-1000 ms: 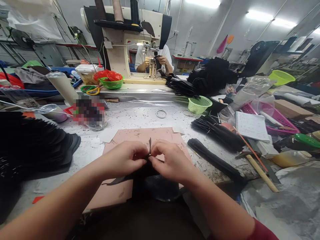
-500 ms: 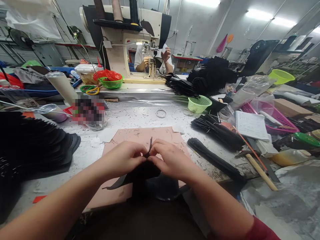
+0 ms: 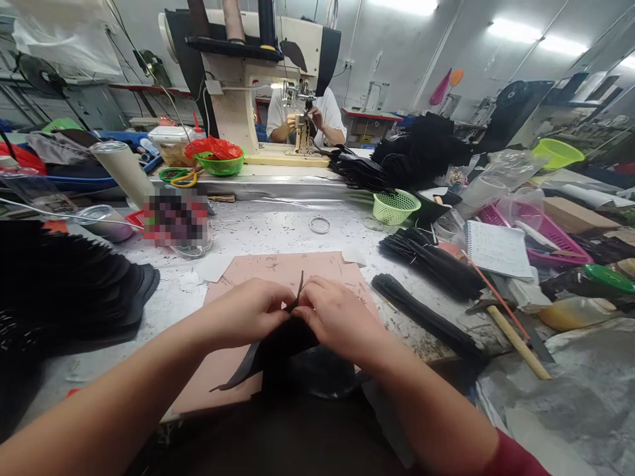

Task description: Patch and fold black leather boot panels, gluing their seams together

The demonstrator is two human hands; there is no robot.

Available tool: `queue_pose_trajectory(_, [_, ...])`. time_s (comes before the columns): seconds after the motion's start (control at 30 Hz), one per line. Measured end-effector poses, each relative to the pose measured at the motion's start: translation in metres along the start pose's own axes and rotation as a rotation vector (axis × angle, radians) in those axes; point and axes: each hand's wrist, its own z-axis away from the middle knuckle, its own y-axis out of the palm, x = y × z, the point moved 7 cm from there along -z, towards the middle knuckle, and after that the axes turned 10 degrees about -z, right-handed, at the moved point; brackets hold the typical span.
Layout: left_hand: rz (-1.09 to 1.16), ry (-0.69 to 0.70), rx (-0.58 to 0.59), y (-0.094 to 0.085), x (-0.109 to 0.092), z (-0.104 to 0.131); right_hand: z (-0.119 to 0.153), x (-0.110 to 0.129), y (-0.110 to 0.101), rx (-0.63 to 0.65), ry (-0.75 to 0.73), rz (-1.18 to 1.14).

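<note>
My left hand (image 3: 255, 307) and my right hand (image 3: 330, 314) meet over a pinkish board (image 3: 225, 377), both with fingers pinched. Between them is the upper edge of a black leather-like piece (image 3: 285, 344), its lower part hanging toward my lap. A narrow black strip (image 3: 301, 284) sticks up from between the fingertips. To the left, one pointed flap of the piece spreads over the board. The fingertips partly hide where piece and strip meet. A smooth dark curved part (image 3: 322, 371) lies below my right hand; I cannot tell whether it belongs to the same piece.
Stacked black pieces (image 3: 74, 291) stand at left. Bundled black strips (image 3: 426, 314), a wooden-handled hammer (image 3: 518, 342) and a notebook (image 3: 499, 248) lie at right. A green basket (image 3: 395, 207) sits farther back. Behind the bench, another person (image 3: 330, 119) works at a sewing machine (image 3: 228, 99).
Both hands keep their pinch and have shifted only slightly. The left flap of the black piece has swung a little lower. The person behind has lowered a hand toward the machine needle.
</note>
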Motion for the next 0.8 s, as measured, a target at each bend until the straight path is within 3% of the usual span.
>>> queue_pose_trajectory(0.27, [0.087,0.033,-0.087,0.000,0.004,0.010,-0.003,-0.020,0.003,-0.086,0.174,-0.164])
queue_pose_trajectory(0.37, [0.017,0.003,-0.190,-0.010,0.002,0.021,-0.003,-0.026,0.003,-0.112,0.138,-0.359])
queue_pose_trajectory(0.47, [-0.003,-0.029,-0.310,-0.022,0.000,0.031,-0.003,-0.026,0.012,0.020,0.052,-0.544])
queue_pose_trajectory(0.53, [0.006,-0.016,-0.359,-0.027,0.000,0.037,0.000,-0.025,0.027,0.178,0.071,-0.603])
queue_pose_trajectory(0.6, [0.010,0.018,-0.397,-0.030,0.000,0.040,0.000,-0.024,0.037,0.246,0.123,-0.668])
queue_pose_trajectory(0.7, [-0.010,0.029,-0.546,-0.037,0.006,0.047,-0.009,-0.022,0.035,0.151,0.154,-0.745])
queue_pose_trajectory(0.8, [-0.080,-0.061,-0.744,-0.043,0.022,0.062,-0.028,-0.025,0.017,-0.009,0.164,-0.766])
